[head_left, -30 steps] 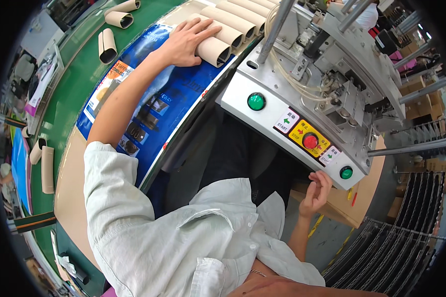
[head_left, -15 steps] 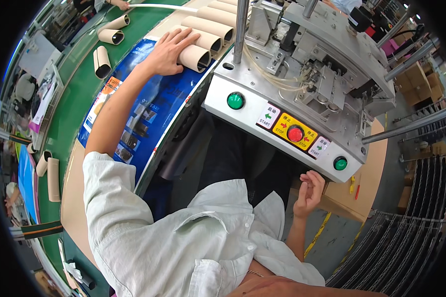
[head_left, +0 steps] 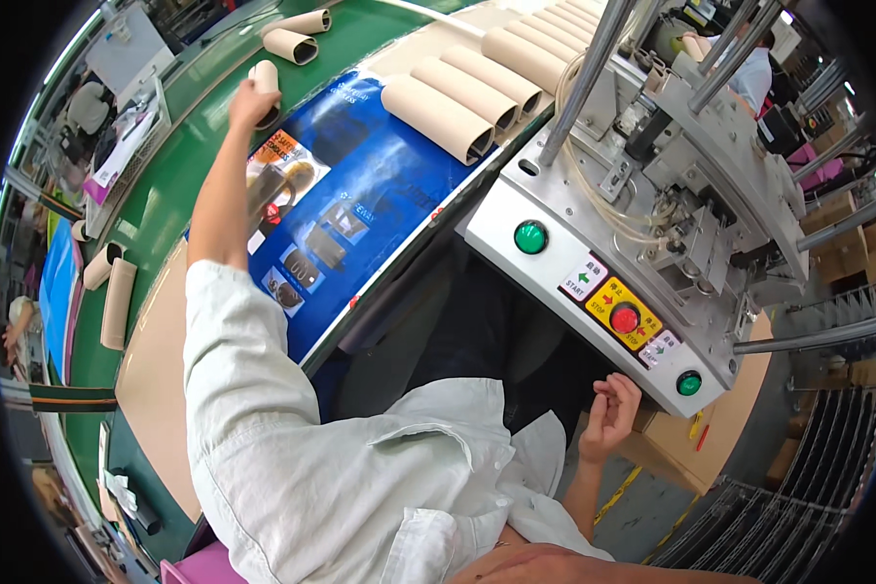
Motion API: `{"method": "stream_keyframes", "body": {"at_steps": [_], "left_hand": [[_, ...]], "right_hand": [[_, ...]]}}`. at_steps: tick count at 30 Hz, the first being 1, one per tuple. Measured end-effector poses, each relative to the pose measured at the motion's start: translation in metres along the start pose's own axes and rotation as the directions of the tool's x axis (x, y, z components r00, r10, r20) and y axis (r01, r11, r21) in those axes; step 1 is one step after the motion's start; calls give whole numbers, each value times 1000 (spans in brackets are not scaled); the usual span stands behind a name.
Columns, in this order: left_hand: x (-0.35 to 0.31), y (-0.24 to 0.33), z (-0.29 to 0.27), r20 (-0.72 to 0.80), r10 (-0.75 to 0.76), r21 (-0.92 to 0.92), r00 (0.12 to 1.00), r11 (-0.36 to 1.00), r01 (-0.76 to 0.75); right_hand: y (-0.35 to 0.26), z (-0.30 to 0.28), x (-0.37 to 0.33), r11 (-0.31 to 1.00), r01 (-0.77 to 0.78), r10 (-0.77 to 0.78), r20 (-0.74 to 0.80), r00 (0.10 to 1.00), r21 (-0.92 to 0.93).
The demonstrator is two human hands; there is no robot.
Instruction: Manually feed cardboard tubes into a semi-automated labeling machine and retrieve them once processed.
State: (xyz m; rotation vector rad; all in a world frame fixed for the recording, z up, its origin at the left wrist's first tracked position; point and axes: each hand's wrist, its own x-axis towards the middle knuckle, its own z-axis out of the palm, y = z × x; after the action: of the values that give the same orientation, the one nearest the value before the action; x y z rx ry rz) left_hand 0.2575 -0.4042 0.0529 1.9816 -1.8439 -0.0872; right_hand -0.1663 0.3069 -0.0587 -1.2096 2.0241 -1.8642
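Over the green conveyor belt (head_left: 180, 136) at the far left, my left hand (head_left: 251, 103) has its fingers wrapped round a beige tube (head_left: 264, 73). The tube's far end shows past the fingers; its dark hollow end is partly hidden by the hand. My right hand (head_left: 612, 414) hangs below the front edge of a metal press machine (head_left: 603, 282), palm turned up. Its fingers are loosely bent and apart, with nothing in them. Several more beige tubes (head_left: 436, 119) lie side by side on the blue printed sheet (head_left: 370, 185) and the bench beyond it.
The machine's front panel carries two green buttons (head_left: 530, 237) and a red one (head_left: 624, 317). Upright metal posts (head_left: 586, 83) rise from its plate. More tubes (head_left: 290, 45) rest on the belt. At right stand a cardboard box (head_left: 672, 453) and a dark wire rack (head_left: 779, 516).
My left hand has left the row of tubes on the blue sheet, moved left to the belt and taken hold of a tube there. The right hand stays by the machine's edge.
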Motion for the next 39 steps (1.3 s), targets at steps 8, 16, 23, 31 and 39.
{"method": "stream_keyframes", "body": {"at_steps": [8, 16, 23, 31, 39], "left_hand": [[-142, 31, -109, 120, 37, -984, 992, 139, 114], [-315, 160, -145, 351, 840, -911, 414, 408, -54], [-262, 196, -95, 163, 808, -686, 566, 505, -524], [34, 147, 80, -213, 874, 656, 436, 459, -599], [210, 125, 164, 53, 693, 806, 719, 394, -440]], "right_hand": [[-42, 33, 31, 989, 148, -139, 248, 959, -15], [-170, 113, 111, 641, 699, -512, 501, 697, -317], [-102, 86, 81, 973, 181, -67, 582, 810, -141], [-11, 67, 11, 920, -382, 375, 491, 787, -90], [-7, 105, 4, 900, -384, 434, 500, 749, -205]]}}
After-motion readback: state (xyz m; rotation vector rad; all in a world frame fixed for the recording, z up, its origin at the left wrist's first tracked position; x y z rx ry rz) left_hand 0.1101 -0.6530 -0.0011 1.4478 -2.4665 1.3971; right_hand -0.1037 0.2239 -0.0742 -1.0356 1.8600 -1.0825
